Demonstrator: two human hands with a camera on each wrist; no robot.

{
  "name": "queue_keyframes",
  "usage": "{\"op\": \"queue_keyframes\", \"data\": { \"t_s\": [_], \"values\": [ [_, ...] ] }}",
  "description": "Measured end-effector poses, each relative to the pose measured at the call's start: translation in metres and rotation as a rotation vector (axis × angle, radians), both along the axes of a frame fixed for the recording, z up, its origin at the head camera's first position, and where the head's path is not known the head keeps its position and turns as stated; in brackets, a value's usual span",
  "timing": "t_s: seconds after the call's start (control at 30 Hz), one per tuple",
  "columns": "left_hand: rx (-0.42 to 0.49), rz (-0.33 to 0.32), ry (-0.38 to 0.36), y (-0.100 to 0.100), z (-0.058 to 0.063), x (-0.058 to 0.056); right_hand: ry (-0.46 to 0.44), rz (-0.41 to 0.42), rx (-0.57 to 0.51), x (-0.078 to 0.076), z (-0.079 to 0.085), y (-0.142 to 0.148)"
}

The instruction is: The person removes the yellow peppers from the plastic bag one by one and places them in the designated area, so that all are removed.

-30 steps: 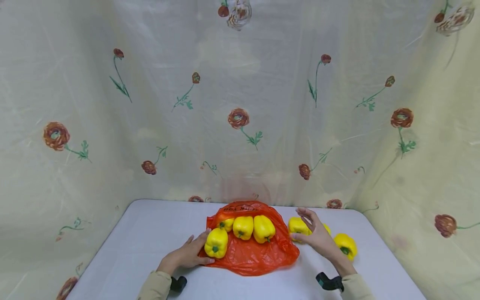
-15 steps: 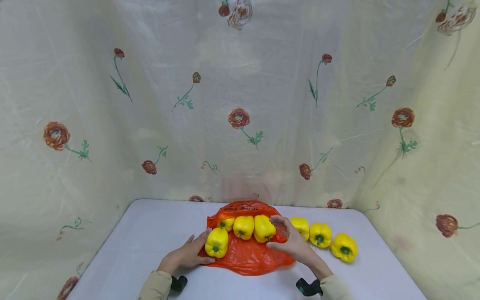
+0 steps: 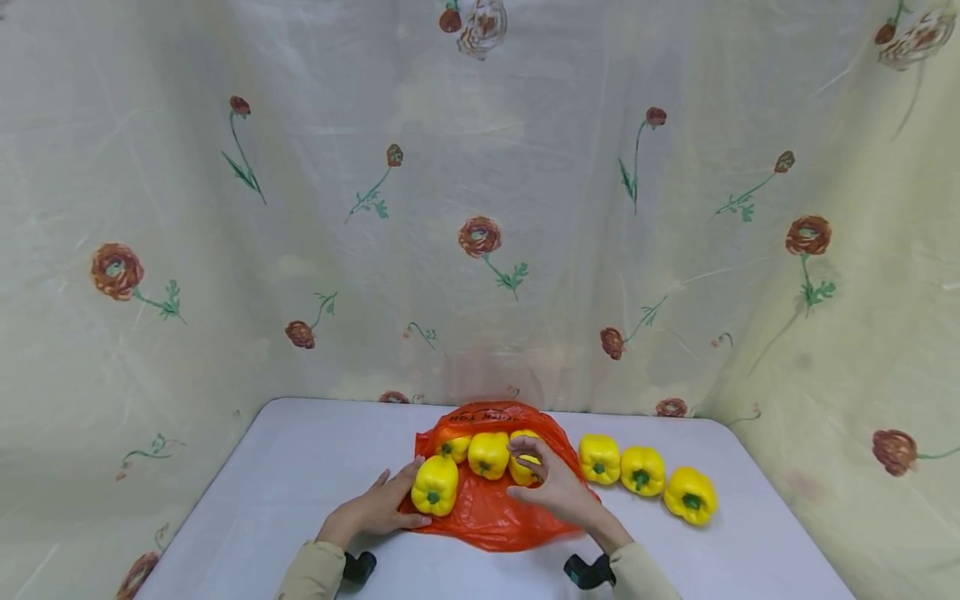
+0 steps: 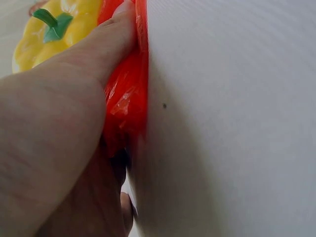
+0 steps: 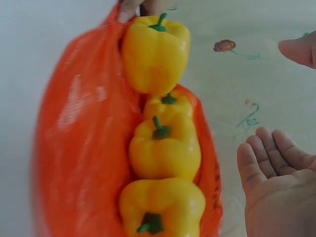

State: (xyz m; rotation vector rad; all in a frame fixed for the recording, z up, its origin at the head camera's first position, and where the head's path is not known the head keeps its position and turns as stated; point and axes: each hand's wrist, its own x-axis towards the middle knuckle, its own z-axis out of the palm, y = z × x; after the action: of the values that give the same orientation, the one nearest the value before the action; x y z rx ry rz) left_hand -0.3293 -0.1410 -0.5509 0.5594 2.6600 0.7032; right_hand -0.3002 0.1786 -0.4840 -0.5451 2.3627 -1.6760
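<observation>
1. On the pale table (image 3: pixel 330 450), near its middle: 1 red bag (image 3: pixel 487 508), wider along the 9-to-3 o'clock line than from 12 to 6. In the head view, 12 is the far edge.
2. Left hand (image 3: pixel 375 504): at the bag's 9 o'clock side, holding its edge, thumb on the red film; fingertips partly hidden.
3. Near pepper (image 3: pixel 434 487): 1, yellow, at 2 o'clock from the left hand and just beside it; stem toward 6.
4. Bag row: 3 yellow peppers in the opening, lying along the 9-to-3 line: left pepper (image 3: pixel 453 450), middle pepper (image 3: pixel 488 455), right pepper (image 3: pixel 521 474). Red film rises behind at 12 o'clock.
5. Right hand (image 3: pixel 558 487): over the bag's 3 o'clock half; thumb and fingers wide apart, nothing between them. The right wrist view shows a gap between hand and peppers.
6. Loose row: 3 yellow peppers on the table, outside the bag: first (image 3: pixel 599 458), second (image 3: pixel 642 468), third (image 3: pixel 689 495), slanting from 10 toward 4 o'clock.
7. Governing relation, as judged: the right hand sits between 2 groups. The right pepper lies at 10 o'clock, partly behind its fingers; the loose row begins at 2. For these, the right hand is nearer than the left.
</observation>
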Motion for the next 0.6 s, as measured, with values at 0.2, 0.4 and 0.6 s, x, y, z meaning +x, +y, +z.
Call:
{"op": "queue_keyframes", "data": {
  "t_s": [0.2,0.4,0.6],
  "values": [
    [-0.002,-0.004,0.003,0.0,-0.003,-0.001,0.023,0.005,-0.01,-0.009,0.008,-0.009],
    [0.002,-0.004,0.003,-0.001,-0.004,-0.002,-0.011,0.023,-0.026,-0.018,0.006,-0.017],
    [0.005,0.003,-0.002,-0.001,-0.004,-0.003,-0.01,0.061,-0.038,-0.026,-0.002,-0.027]
  ]
}}
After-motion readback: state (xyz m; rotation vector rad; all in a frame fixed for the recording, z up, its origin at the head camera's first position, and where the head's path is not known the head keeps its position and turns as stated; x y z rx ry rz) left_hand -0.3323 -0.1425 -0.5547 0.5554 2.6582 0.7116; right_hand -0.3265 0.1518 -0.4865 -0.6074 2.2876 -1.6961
